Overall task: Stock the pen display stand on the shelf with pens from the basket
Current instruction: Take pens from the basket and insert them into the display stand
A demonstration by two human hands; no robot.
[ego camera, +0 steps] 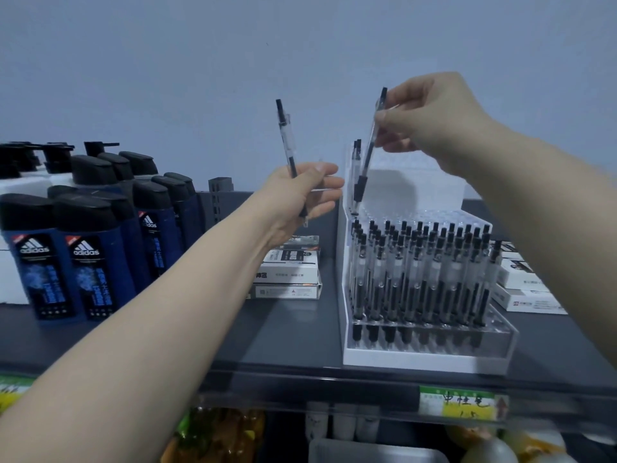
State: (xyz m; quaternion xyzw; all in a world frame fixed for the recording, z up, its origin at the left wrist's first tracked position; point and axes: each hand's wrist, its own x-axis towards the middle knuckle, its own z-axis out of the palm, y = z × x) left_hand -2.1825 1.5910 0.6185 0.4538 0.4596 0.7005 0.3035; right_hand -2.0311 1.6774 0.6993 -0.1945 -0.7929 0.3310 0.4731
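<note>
Spanning the middle of the frame: shelf [293, 329], dark grey, carrying every item below.

- Shower gel bottles [83, 255], blue with black caps, left of frame. Well apart from the work; low risk.
- Pen display stand [344, 262], white with clear stepped tiers, right of centre. The front tiers are packed with stocked pens [417, 272] and the rear tier is mostly empty holes. It looks light, so a sideways push could shift it.
- Flat boxes [287, 272], stacked just left of the stand, with more at the right edge.
- Right hand [430, 121], upper right, fingers pinching a pen.
- Left hand [300, 195], centre, fingers curled round a spare pen [285, 138] held upright, well clear of the stand.
- Pinched pen [369, 152], tilted, lower end above the rear tier's left corner and close beside two standing pens [356, 162].

Hazards, as judged: the tilt may make the tip miss its hole, or knock the two neighbours askew. A release before the pen seats would drop it among the front rows.

Basket: not identifiable in view.
</note>
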